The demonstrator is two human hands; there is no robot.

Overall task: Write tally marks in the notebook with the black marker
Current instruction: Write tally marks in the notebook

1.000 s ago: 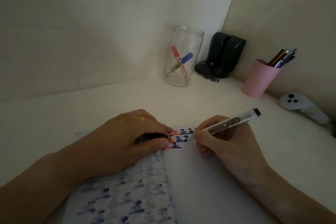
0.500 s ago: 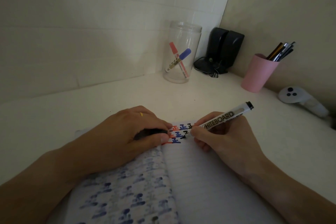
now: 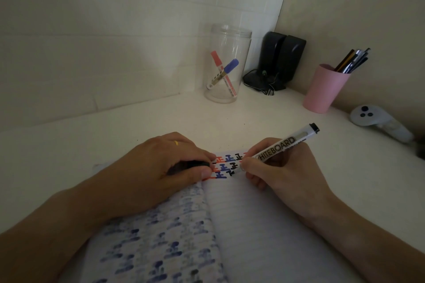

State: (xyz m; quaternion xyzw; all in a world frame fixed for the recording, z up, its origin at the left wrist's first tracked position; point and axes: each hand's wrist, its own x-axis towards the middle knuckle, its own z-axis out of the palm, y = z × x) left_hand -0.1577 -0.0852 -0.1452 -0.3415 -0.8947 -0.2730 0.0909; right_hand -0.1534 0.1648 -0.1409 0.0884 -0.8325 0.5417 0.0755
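The black marker is pinched by the right hand, tip on the notebook page's top edge. The cap is clamped in the left hand. Wet strokes risk being smudged by fingers.

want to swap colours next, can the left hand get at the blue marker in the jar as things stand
Probably yes. The desk between the left hand and the clear jar is bare and the jar seems open-topped, but its grip holds something dark, likely a cap, and the blue marker sits deep inside.
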